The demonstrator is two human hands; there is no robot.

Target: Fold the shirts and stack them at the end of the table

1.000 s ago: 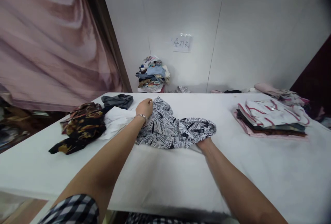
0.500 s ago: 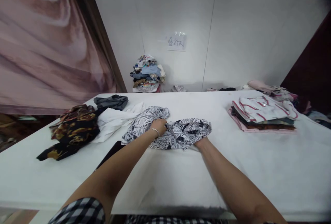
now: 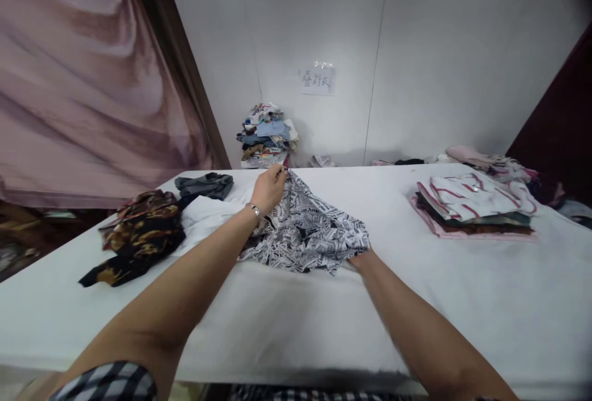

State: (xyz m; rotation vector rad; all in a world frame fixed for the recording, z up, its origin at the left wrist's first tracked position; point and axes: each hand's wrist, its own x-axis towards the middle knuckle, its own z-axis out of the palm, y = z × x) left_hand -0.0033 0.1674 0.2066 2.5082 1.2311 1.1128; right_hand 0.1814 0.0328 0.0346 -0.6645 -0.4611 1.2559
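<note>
A black-and-white newspaper-print shirt (image 3: 308,228) lies crumpled at the middle of the white table (image 3: 300,321). My left hand (image 3: 269,190), with a bracelet at its wrist, is closed in a pinch on an edge of the shirt and holds it raised toward the table's far side. The cloth hangs in a slope from these fingers down to the right. My right hand (image 3: 361,259) reaches inside the shirt's right end; the cloth covers its fingers, so I cannot tell whether they grip.
Left of the shirt lie a white garment (image 3: 201,213), a dark grey one (image 3: 206,185) and a black-brown patterned one (image 3: 145,228). A folded stack (image 3: 476,206) sits at the right. Behind the table rise a clothes pile (image 3: 267,136) and a wall sign (image 3: 318,79).
My left hand has moved up and away to the left, lifting an edge of the shirt and spreading the cloth. My right hand stays inside the shirt at nearly the same place.
</note>
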